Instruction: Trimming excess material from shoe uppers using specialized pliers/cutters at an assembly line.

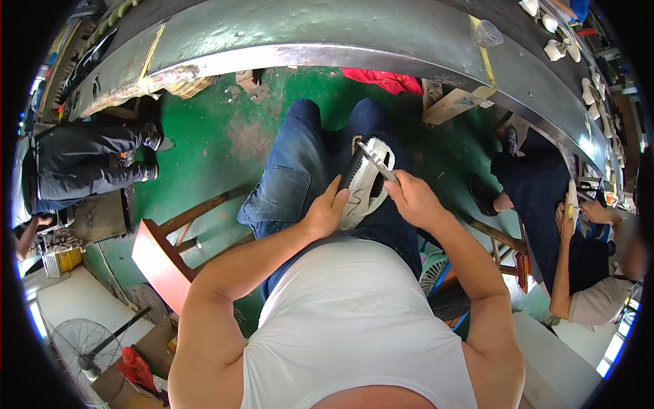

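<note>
A white-and-black shoe (355,208) lies across my right thigh, its toe end pointing toward my waist. My left hand (325,214) grips its left side, with the thumb on the white upper. My right hand (415,199) is closed round the handle of a slim metal hand tool (376,162), whose exact kind I cannot make out. The tool's far end rests at the shoe's opening, near a short tan loop (356,142). Whether the tool bites into the material is too small to tell.
A long metal-edged bench (306,56) curves across the front. Wooden stools (163,262) stand at both sides. At the right a co-worker (586,252) sits holding a pale shoe-shaped piece; another person (95,163) stands at the left. A fan (85,354) is at the lower left.
</note>
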